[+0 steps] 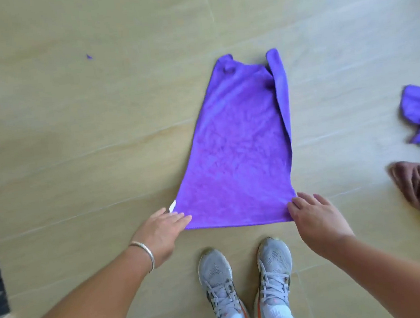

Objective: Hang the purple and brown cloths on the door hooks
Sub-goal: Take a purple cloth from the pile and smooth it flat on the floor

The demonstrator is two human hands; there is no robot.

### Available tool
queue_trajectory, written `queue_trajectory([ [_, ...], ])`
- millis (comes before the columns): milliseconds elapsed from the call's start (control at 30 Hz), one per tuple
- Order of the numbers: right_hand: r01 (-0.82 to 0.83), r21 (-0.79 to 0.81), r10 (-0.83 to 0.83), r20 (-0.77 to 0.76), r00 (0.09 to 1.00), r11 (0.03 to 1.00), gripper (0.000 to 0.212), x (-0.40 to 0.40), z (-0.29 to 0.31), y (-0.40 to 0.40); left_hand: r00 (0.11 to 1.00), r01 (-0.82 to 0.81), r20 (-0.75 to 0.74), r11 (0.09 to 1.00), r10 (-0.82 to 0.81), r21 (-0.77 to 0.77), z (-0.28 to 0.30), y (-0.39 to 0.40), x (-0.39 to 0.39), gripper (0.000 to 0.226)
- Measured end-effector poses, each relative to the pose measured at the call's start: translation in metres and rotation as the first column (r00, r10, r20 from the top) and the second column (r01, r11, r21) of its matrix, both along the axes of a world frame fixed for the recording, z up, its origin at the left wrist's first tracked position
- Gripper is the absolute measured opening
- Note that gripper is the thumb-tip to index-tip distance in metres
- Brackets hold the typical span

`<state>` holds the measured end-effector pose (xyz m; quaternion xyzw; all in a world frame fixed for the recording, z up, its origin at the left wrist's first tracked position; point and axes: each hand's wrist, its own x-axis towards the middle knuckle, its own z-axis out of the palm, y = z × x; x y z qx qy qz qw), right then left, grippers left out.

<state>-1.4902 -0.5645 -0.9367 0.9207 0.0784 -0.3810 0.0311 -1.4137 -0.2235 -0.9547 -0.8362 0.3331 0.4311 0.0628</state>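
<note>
Apparently flat, purple cloth point(236, 151), near corners under both hands' fingers point(181, 217), seemingly extended, pressing.

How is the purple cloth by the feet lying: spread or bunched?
Spread flat on the floor: the purple cloth shows one broad face, only its right edge folded over.

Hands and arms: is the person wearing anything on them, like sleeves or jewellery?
Both forearms are bare, with no sleeves showing. The left wrist wears a thin silver bangle. The left hand and right hand have no gloves, and no rings show on the fingers.
</note>
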Motion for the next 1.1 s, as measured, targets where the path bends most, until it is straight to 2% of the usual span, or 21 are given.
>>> queue_trajectory([
  [133, -0.002, 0.006, 0.001, 0.093, 0.996, 1.000, 0.041, 0.049, 0.082, -0.020, 0.988, -0.148, 0.045, 0.989, 0.150, -0.028, 0.081, -0.012, 0.039, 0.072],
  [300, 0.022, 0.004, -0.022, 0.279, 0.960, 1.000, 0.037, 0.150, 0.183, -0.036, 0.942, -0.290, 0.157, 0.955, 0.296, -0.064, 0.191, -0.029, 0.129, 0.073],
  [500, 0.088, 0.029, -0.089, 0.555, 0.827, 0.996, 0.032, 0.264, 0.303, -0.037, 0.839, -0.330, 0.408, 0.933, 0.361, -0.146, 0.328, -0.037, 0.239, 0.065],
  [700, 0.088, 0.041, -0.092, 0.680, 0.727, 0.995, 0.027, 0.315, 0.396, -0.027, 0.708, -0.349, 0.561, 0.904, 0.428, -0.248, 0.433, -0.026, 0.286, 0.065],
  [767, 0.071, 0.057, -0.091, 0.684, 0.724, 0.996, 0.027, 0.317, 0.416, -0.022, 0.686, -0.333, 0.592, 0.905, 0.424, -0.263, 0.453, -0.019, 0.285, 0.058],
  [900, 0.039, 0.094, -0.090, 0.646, 0.758, 0.995, 0.026, 0.302, 0.433, -0.011, 0.686, -0.346, 0.582, 0.900, 0.436, -0.266, 0.468, -0.004, 0.263, 0.065],
  [1000, 0.013, 0.107, -0.076, 0.607, 0.791, 0.994, 0.023, 0.274, 0.419, -0.006, 0.714, -0.334, 0.564, 0.910, 0.415, -0.246, 0.457, 0.009, 0.229, 0.062],
  [1100, 0.007, 0.141, -0.085, 0.556, 0.827, 0.990, 0.018, 0.237, 0.384, -0.004, 0.793, -0.242, 0.529, 0.953, 0.303, -0.182, 0.425, 0.016, 0.187, 0.064],
])
